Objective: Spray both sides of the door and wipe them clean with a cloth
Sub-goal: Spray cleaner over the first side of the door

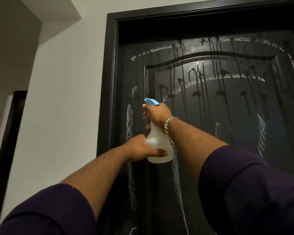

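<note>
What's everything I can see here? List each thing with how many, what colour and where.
door: one, black, fills the centre and right; wet drips run down its upper panel and whitish smears arc across it
door frame: one, black, along the door's left and top edges
wall: one, white, left of the frame
spray bottle: one, translucent white with a blue head, held up in front of the door's left side
bracelet: one, silver chain, on the right wrist
sleeves: two, dark purple, bottom corners
right hand: one, grips the bottle's neck at the trigger
left hand: one, holds the bottle's lower body, thumb across it
</note>
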